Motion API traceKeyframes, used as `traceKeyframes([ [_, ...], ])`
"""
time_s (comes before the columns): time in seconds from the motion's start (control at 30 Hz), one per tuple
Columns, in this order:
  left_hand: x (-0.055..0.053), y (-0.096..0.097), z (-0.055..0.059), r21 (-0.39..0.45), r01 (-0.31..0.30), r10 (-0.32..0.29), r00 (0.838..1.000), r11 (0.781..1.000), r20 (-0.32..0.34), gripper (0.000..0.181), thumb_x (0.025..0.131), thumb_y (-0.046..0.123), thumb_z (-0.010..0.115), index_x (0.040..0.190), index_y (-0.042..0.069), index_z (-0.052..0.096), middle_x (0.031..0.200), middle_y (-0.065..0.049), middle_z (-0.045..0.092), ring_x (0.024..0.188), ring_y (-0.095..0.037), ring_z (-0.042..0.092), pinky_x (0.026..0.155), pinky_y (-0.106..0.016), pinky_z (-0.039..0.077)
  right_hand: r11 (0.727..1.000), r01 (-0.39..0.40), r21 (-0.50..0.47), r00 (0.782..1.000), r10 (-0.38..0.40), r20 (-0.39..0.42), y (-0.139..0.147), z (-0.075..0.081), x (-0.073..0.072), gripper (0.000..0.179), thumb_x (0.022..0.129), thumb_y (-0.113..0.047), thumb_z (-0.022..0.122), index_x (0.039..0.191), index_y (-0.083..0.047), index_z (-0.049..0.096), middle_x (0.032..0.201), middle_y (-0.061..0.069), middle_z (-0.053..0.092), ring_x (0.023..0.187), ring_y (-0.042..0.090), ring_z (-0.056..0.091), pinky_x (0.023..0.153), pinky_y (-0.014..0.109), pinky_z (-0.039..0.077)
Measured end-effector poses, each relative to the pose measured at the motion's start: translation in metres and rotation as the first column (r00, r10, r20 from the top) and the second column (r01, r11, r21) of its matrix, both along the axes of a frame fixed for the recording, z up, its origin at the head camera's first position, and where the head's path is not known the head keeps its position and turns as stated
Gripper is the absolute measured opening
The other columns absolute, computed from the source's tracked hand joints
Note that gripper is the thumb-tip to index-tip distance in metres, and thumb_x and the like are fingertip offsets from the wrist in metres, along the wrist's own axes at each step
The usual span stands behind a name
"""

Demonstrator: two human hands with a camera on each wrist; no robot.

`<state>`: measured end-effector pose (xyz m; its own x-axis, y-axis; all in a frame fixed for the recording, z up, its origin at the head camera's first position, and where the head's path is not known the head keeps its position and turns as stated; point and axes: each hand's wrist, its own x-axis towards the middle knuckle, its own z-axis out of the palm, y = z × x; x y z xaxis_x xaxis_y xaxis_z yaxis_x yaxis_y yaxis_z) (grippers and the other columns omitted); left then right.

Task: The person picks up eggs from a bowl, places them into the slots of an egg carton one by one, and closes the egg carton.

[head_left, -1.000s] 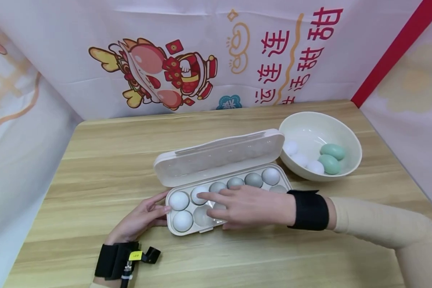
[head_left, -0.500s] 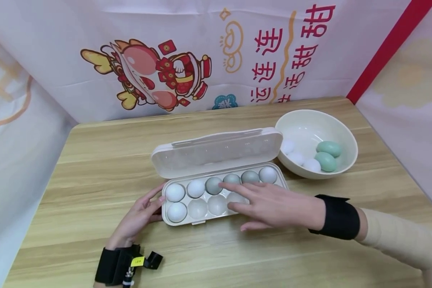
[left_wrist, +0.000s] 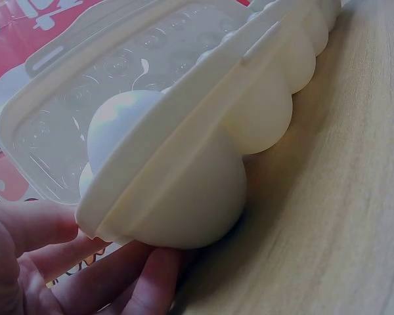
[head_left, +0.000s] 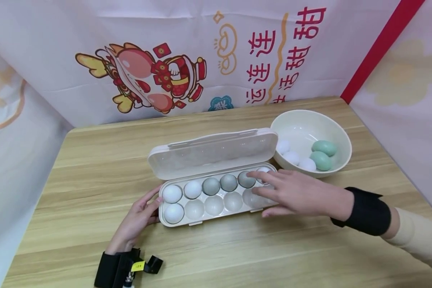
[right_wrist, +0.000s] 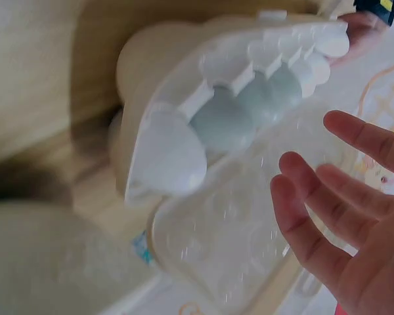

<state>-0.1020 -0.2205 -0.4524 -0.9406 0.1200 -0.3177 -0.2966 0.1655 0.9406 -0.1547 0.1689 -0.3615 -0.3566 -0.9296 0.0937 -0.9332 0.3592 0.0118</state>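
Seven eggs (head_left: 211, 186) show in the open egg box (head_left: 214, 205) between the hands. The left hand (head_left: 138, 218) grips one end, thumb at the rim; the right hand (head_left: 297, 194), holding nothing, hovers with spread fingers over the opposite end, a bowl (head_left: 299, 138) just beyond it.

Black wristbands (head_left: 365, 212) (one with a yellow tag (head_left: 138, 266)), beige right sleeve (head_left: 419, 239)

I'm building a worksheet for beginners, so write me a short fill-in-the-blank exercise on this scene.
The bowl holds ____ green eggs.
The end of the carton away from the bowl is held by the person's ____ hand.
The carton's lid is ____, not closed.
Missing words: two; left; open.
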Motion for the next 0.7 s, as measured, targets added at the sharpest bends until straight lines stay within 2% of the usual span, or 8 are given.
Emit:
traceKeyframes([
  [0.2,0.0,-0.001,-0.002,0.005,-0.004,0.004,1.0,1.0,-0.005,0.054,0.096,0.032,0.046,0.143,0.011,0.029,0.127,-0.021,0.049,0.088,-0.011,0.061,0.071,-0.025,0.056,1.0,0.026,0.002,0.999,-0.026,-0.047,0.011,0.013,-0.006,0.044,0.077,-0.034,0.071,0.113,-0.012,0.058,0.106,0.006,0.064,0.092,0.02,0.059,0.073,0.036,0.055],
  [0.37,-0.001,-0.001,-0.004,0.014,-0.013,0.013,1.0,1.0,0.003,0.055,0.096,0.033,0.046,0.144,0.01,0.029,0.128,-0.019,0.047,0.089,-0.01,0.06,0.072,-0.025,0.056,0.998,0.04,-0.05,0.993,-0.045,-0.112,0.019,0.021,-0.012,0.037,0.07,-0.022,0.076,0.103,-0.01,0.062,0.086,0.002,0.066,0.077,0.016,0.059,0.063,0.033,0.052],
  [0.5,-0.001,-0.001,-0.004,0.021,-0.02,0.02,1.0,1.0,0.008,0.055,0.096,0.033,0.045,0.143,0.01,0.029,0.129,-0.019,0.045,0.088,-0.01,0.061,0.071,-0.025,0.056,0.994,0.058,-0.089,0.987,-0.07,-0.143,0.027,0.026,-0.02,0.03,0.07,-0.016,0.074,0.097,-0.009,0.063,0.079,0.0,0.064,0.072,0.015,0.057,0.058,0.033,0.05],
  [0.7,-0.001,-0.002,-0.003,0.008,-0.018,0.018,1.0,1.0,0.002,0.054,0.096,0.034,0.045,0.143,0.01,0.031,0.117,-0.011,0.053,0.089,-0.01,0.06,0.071,-0.025,0.056,0.99,0.131,-0.06,0.982,-0.138,-0.131,0.042,0.036,-0.033,0.033,0.069,-0.02,0.077,0.099,-0.01,0.065,0.083,0.003,0.068,0.075,0.018,0.06,0.061,0.038,0.054],
])
